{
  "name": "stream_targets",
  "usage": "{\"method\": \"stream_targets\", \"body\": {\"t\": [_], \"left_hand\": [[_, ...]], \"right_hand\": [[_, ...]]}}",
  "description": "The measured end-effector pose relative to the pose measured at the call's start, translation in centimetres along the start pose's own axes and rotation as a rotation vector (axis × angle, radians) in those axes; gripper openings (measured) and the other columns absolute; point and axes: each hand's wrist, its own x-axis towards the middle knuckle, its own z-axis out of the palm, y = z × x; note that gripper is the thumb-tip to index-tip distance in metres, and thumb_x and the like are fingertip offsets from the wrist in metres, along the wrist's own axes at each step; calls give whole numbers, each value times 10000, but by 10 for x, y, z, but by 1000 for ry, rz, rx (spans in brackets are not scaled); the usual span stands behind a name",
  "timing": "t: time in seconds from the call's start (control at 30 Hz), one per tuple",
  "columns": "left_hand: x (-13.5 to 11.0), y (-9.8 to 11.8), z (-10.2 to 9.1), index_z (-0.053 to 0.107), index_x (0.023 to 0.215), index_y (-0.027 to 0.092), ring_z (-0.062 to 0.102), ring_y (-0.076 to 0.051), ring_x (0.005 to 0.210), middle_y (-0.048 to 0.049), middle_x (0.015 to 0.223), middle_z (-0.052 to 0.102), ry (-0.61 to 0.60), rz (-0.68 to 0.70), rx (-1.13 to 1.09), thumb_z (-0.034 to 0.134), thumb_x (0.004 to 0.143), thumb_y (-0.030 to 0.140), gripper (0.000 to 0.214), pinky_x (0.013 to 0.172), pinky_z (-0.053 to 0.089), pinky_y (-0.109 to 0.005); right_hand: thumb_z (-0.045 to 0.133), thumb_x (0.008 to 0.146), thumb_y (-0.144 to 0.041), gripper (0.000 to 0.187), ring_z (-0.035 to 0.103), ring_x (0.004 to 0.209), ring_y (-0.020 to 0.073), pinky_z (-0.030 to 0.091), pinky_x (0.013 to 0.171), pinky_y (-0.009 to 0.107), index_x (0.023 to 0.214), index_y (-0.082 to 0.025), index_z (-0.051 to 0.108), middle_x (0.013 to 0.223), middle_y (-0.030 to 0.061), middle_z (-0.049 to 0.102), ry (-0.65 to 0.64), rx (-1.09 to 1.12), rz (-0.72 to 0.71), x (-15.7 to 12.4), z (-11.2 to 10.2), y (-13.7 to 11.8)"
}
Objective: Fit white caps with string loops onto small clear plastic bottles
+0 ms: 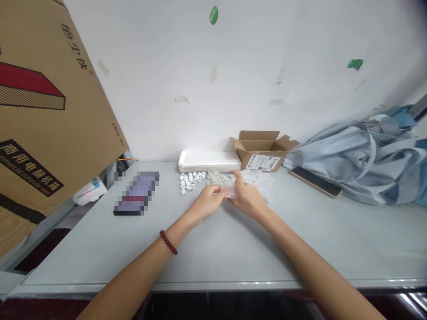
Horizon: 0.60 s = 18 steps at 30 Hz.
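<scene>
Small white plastic fittings [190, 181] lie loose near the left hand [208, 201]. A clear plastic bag [232, 190] is pinched over the table [133, 253] between it and the right hand [246, 196]; if the slippery film is lost, the fittings could be scattered.

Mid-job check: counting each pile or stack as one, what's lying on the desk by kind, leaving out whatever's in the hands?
Open cardboard box: 1
Stack of white trays: 1
Pile of small white plastic parts: 1
Tangled pale bundle: 1
Clear plastic bags: 1
Phone: 1
Pixelated flat item: 1
Total: 7
</scene>
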Motion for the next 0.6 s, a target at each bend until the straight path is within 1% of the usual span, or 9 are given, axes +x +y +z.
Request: {"method": "stream_targets", "body": {"t": [0.1,0.17,0.2,0.27,0.37,0.47,0.53,0.6], "left_hand": [[1,-1,-1,450,594,172,226,-42,391,77,485,278,-72,-136,-103,527,786,437,337,385,184,-203],[3,0,-4,462,580,163,216,-34,377,83,464,267,-82,-195,-147,550,775,409,326,377,170,-195],[4,1,-8,468,578,159,213,-30,371,85,459,267,-57,-211,-168,561,769,398,320,372,165,-190],[9,4,-19,488,590,149,217,-23,359,87,461,272,35,-207,-229,578,764,389,309,359,161,-179],[18,6,-46,533,646,130,234,-12,349,72,495,334,183,-102,-348,611,749,355,260,334,147,-159],[29,3,-75,543,636,117,231,-6,333,54,492,374,306,-36,-471,630,713,217,153,303,100,-147],[35,2,-88,546,646,113,277,-19,337,22,510,439,375,-51,-670,597,693,127,71,288,132,-144],[40,3,-96,538,664,115,367,-46,371,-17,551,496,423,-65,-807,538,701,95,42,298,226,-143]], "right_hand": [[550,788,-206,646,605,603,246,223,480,254,1334,-99,223,733,50,641,10,-16,-19,-1,0,-3],[548,789,-213,642,597,591,247,219,481,253,1334,-98,228,691,37,627,7,-28,-9,0,1,-2],[552,783,-211,649,594,589,246,221,485,251,1335,-100,228,681,31,622,7,-28,1,0,2,0],[567,768,-206,669,593,604,244,229,494,248,1336,-109,227,698,31,623,11,-9,29,1,2,3],[583,758,-206,687,590,635,246,240,501,244,1335,-115,221,723,33,621,13,38,85,2,1,7],[582,764,-205,679,574,629,241,242,505,242,1334,-116,222,704,22,602,-2,67,131,3,-1,5],[571,772,-205,667,559,611,233,242,508,242,1335,-118,224,683,12,587,-7,81,144,3,-3,1],[562,776,-208,655,544,594,226,241,509,242,1333,-119,230,666,4,572,-6,93,146,3,-3,-2]]}}
